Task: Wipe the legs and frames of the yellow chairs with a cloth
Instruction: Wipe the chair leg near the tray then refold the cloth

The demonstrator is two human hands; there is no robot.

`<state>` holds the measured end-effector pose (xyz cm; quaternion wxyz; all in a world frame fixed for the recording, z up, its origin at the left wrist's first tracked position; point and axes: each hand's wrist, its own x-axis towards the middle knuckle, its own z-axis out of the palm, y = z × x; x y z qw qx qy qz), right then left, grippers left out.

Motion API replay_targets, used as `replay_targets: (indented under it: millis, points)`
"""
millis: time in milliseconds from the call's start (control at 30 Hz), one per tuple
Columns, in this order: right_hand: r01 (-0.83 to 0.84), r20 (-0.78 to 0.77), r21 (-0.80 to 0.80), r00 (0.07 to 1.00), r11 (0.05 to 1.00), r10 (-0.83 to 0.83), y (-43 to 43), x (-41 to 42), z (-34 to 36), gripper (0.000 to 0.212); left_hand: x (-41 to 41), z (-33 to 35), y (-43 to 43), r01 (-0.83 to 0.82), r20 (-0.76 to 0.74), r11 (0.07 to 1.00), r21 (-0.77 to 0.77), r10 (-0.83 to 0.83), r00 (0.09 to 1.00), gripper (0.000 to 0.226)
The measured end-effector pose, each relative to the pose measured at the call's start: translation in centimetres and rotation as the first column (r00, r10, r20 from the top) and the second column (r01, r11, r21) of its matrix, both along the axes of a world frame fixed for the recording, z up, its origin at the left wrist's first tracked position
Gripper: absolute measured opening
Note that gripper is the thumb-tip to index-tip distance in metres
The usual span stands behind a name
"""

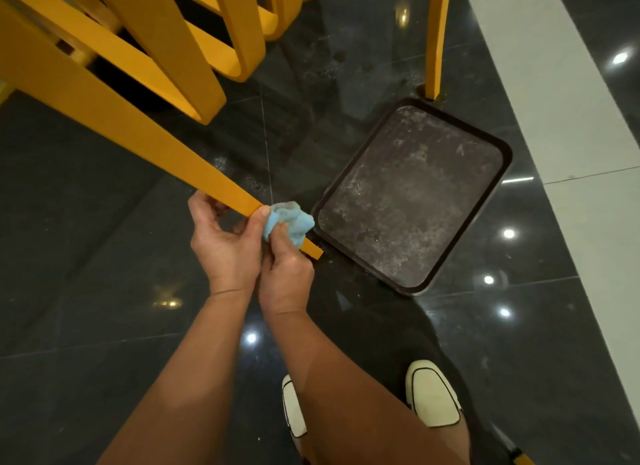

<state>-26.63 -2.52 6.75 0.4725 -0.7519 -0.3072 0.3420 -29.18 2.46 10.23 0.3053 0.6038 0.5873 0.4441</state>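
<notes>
1. Yellow chairs (207,49) filled the upper left of your view, their frames crowded one behind another. One long chair leg (138,135) came out of the group and slanted down toward the middle.
2. Your left hand (225,246) gripped this leg near its lower end. The thumb lay against the leg's edge on the cloth side, and the other fingers were curled over it from the far side.
3. Your right hand (285,277) was directly beside the left one and seemed to touch it. Its fingers were closed round a crumpled blue cloth (291,220).
4. You held the blue cloth against the chair leg, just below your left thumb, so that it hid a short part of the leg.
5. Only the tip of the leg came out past the cloth, just beside the near left rim of a tray (509,153). I could not tell whether the tip touched the floor (86,256).
6. This tray was dark and rectangular and lay flat on the floor to the right of your hands. Its inner face carried pale, dusty marks.
7. At the far corner of the tray a second leg (437,38), also yellow, stood nearly upright, just beside the rim.
8. Dark glossy tiles made the floor, with small lights reflected in them, and a pale band (554,83) crossed it at the right.
9. Two white shoes (433,395) with dark edging showed at the bottom, and your right arm partly covered the left one.
</notes>
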Motion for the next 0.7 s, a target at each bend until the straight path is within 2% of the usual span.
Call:
replay_targets:
  millis: [67,100,233,300,367,467,533,700]
  points:
    - [0.005,0.095,-0.011,0.995,1.0,-0.004,0.1,-0.2,-1.1,0.036,0.1,0.1,0.1,0.008,0.008,1.0,0.01,-0.008,1.0,0.054]
    - [0.002,0.075,-0.024,0.997,1.0,0.0,0.2,-0.1,-1.5,0.037,0.1,0.0,0.1,0.007,0.008,1.0,0.005,-0.007,1.0,0.056]
    - [-0.039,-0.171,-0.19,0.985,0.981,0.005,0.3,1.0,-2.7,0.035,-0.1,-0.6,0.2,-0.012,0.008,1.0,-0.013,0.012,1.0,0.061]
    - [-0.063,-0.232,-0.255,0.973,0.965,0.002,0.3,1.3,-2.8,0.036,-0.1,-0.8,0.2,-0.006,0.007,1.0,-0.029,0.006,1.0,0.062]
    - [-0.035,-0.243,-0.231,0.97,0.972,-0.022,0.5,1.1,-2.3,0.037,-0.1,-1.0,0.1,0.002,0.009,1.0,-0.019,-0.001,1.0,0.065]
    - [0.064,-0.145,-0.096,0.986,0.993,-0.078,0.4,0.2,-1.7,0.034,0.0,-1.1,0.1,-0.006,-0.037,1.0,0.01,0.007,0.999,0.071]
    - [0.068,-0.138,-0.051,0.988,0.996,-0.075,0.3,0.2,-2.0,0.032,0.0,-1.2,0.1,-0.008,-0.057,0.999,0.038,0.011,0.998,0.074]
    - [-0.017,-0.263,-0.22,0.964,0.975,-0.042,0.5,2.4,-3.0,0.035,0.1,-2.4,-0.6,-0.061,-0.054,0.998,0.03,0.062,0.997,0.072]
